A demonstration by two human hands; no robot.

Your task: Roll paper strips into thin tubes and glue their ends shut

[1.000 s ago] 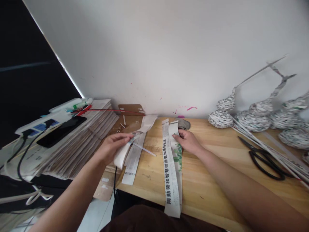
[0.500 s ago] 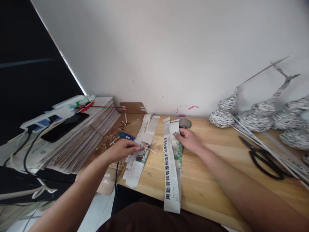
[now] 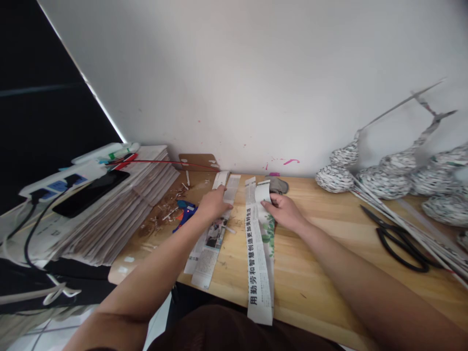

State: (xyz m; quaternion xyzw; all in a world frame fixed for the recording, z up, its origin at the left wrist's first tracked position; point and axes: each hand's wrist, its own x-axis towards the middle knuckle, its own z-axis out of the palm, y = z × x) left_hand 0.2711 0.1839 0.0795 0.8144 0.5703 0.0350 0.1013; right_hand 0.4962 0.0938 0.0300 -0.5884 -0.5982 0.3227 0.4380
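My right hand (image 3: 285, 212) pinches the upper part of a newspaper strip (image 3: 268, 229) with green leaf print. Beside and partly over it lies another long strip (image 3: 253, 263) with large black characters, its lower end hanging past the table edge. Over a layered pile of newspaper strips (image 3: 206, 268) reaches my left hand (image 3: 215, 202), thumb and fingers apart, with nothing visibly held. That hand and forearm hide part of the pile. Just left of the forearm is a blue hot glue gun (image 3: 187, 210), partly covered by it.
Newspapers (image 3: 146, 204) are stacked at left, bearing a phone (image 3: 91, 193) and a power strip (image 3: 62, 181). Black scissors (image 3: 398, 243), rolled paper sticks (image 3: 405, 226) and woven paper gourds (image 3: 334, 178) occupy the right. A grey cloth-like thing (image 3: 278, 185) lies by the wall (image 3: 234, 87).
My left hand has moved up and right, from beside the glue gun to the upper part of the strip pile. More of the glue gun shows. My right hand keeps its pinch, nearly still.
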